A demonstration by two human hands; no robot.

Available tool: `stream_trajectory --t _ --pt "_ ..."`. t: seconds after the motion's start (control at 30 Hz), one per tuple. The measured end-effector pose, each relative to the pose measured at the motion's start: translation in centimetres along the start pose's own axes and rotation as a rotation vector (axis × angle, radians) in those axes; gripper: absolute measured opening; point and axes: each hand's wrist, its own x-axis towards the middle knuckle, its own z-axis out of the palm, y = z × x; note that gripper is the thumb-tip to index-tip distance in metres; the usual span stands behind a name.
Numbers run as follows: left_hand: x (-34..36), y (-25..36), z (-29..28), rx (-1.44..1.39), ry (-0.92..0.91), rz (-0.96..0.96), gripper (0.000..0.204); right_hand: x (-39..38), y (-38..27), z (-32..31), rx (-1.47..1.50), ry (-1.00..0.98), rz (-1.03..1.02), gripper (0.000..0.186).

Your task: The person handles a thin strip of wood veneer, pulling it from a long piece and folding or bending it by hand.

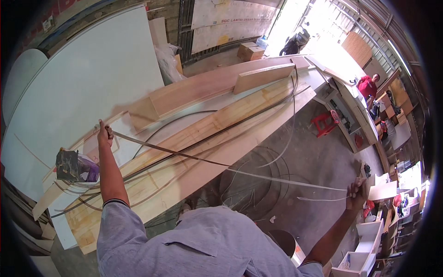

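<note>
Presently, one strip [217, 163] is listed: long, narrow, brown to pale, held between two hands. Left hand [105, 133]: raised at the left, over the boards [258, 99]; its grip is closed on the strip's near end, though the exact finger placement cannot be told. Right hand [356, 194]: extended at the right, seen against the floor [300, 157]; its grip is curled around the opposite end. A short pale tail [320, 199] is directed leftward from it; whether it belongs to the same piece cannot be told. Long axis: stretched from upper left to lower right, slanted across the boards, which are laid from lower left to upper right. Neither hand is nearer, each end being occupied. Also recorded: a dark block [67, 165], set beside the left forearm; a red stool [325, 123], placed well apart.
</note>
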Motion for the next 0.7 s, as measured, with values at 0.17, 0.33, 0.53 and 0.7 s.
stream_trajectory --t 0.17,0.33,0.53,0.7 --pt "-3.0 -1.3 -1.3 0.546 0.213 -0.092 0.062 -2.8 3.4 4.6 -0.068 -0.124 0.155 0.032" --pt "-13.8 -7.2 6.5 1.244 0.336 0.816 0.072 -4.1 5.7 7.4 -0.086 -0.190 0.244 0.029" --pt "-35.6 -19.7 14.9 1.202 -0.964 0.764 0.069 -4.2 5.5 10.6 -0.133 -0.279 0.218 0.033" --pt "-34.2 -22.3 15.8 1.549 -0.896 0.910 0.047 -4.5 2.7 10.5 -0.228 -0.404 0.163 0.034"
